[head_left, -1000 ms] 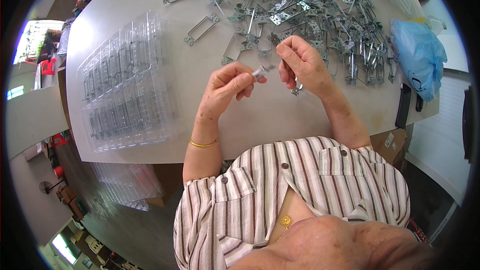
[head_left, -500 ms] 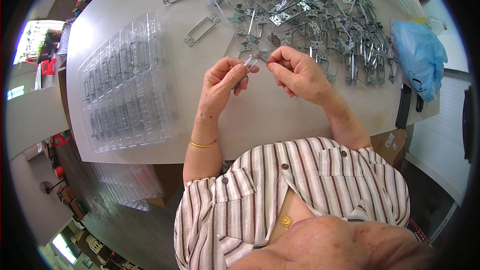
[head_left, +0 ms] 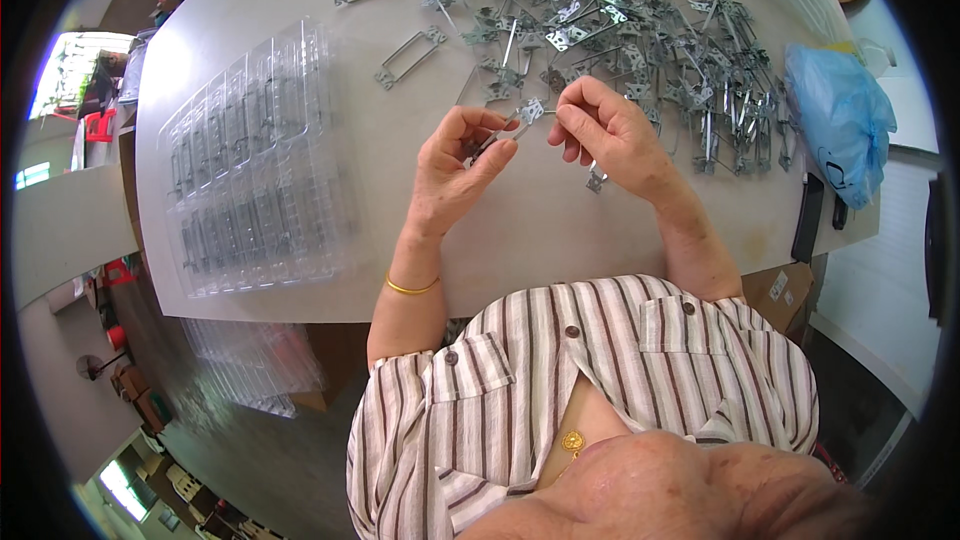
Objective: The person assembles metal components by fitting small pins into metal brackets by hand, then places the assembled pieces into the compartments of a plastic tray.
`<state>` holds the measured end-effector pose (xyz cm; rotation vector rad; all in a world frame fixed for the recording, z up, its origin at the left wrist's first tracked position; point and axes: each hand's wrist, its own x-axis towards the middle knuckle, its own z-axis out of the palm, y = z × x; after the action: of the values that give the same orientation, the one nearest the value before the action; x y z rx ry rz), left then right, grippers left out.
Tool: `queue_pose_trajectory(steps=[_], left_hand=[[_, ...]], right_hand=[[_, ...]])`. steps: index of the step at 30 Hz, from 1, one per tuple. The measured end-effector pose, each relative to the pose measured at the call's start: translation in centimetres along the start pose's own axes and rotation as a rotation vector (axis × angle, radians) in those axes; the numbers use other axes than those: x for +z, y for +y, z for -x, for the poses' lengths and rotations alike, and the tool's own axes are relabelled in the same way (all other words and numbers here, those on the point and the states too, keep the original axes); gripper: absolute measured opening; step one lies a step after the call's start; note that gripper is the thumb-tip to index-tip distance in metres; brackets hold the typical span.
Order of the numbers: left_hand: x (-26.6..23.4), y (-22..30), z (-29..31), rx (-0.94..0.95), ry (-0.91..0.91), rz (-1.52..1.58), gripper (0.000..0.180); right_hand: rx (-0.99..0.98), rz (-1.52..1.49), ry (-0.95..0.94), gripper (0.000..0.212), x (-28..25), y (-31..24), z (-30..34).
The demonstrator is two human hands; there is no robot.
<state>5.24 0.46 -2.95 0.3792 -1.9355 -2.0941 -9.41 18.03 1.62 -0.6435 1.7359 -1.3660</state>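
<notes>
My left hand (head_left: 452, 168) is closed around a small metal frame bracket (head_left: 531, 112), its thumb and fingers on the long sides. The bracket's flat, holed end plate points toward my right hand. My right hand (head_left: 612, 136) pinches a thin metal piece whose tip reaches that plate; most of it is hidden by the fingers. Below the right palm a second metal end plate (head_left: 597, 178) sticks out, the rest covered by the hand. Just beyond both hands lies a large heap of like metal brackets (head_left: 600, 30).
Clear plastic trays (head_left: 250, 160) with rows of metal brackets stand on the table at left. One loose bracket (head_left: 410, 57) lies between trays and heap. At right are a blue plastic bag (head_left: 840, 120) and a black flat object (head_left: 809, 218). More clear trays (head_left: 255, 365) sit below the table's edge.
My left fingers have spread wider around the bracket, and its end plate now shows. My right hand has moved slightly up and right, and a second end plate appears under it.
</notes>
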Motion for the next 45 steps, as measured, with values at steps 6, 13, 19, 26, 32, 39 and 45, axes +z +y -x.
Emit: queue_pose_trajectory(steps=[6,13,19,26,32,39,45], left_hand=[[0.5,0.3,0.0,0.043,0.085,-0.068,0.025],[1.7,0.2,0.1,0.038,0.106,-0.222,0.03],[1.8,1.5,0.1,0.077,0.036,-0.21,0.033],[1.3,3.2,0.5,0.02,0.213,-0.401,0.018],[1.3,5.6,2.3,0.075,0.19,-0.57,0.011],[0.1,6.6,4.6,0.123,0.183,-0.713,0.01],[-1.8,8.9,6.7,0.149,0.275,-0.803,0.009]], right_hand=[[-0.08,0.036,0.074,0.014,0.2,0.2,-0.3],[-0.093,-0.074,-0.002,0.014,0.4,-0.1,-0.2],[-0.163,-0.04,0.022,0.016,0.7,0.4,-0.3],[-0.221,-0.036,0.088,0.015,0.2,0.4,-0.6],[-0.273,-0.005,0.026,0.014,0.7,0.1,0.3],[-0.292,-0.106,0.017,0.015,2.0,1.5,0.9],[-0.214,-0.135,-0.076,0.013,3.4,2.7,1.9]])
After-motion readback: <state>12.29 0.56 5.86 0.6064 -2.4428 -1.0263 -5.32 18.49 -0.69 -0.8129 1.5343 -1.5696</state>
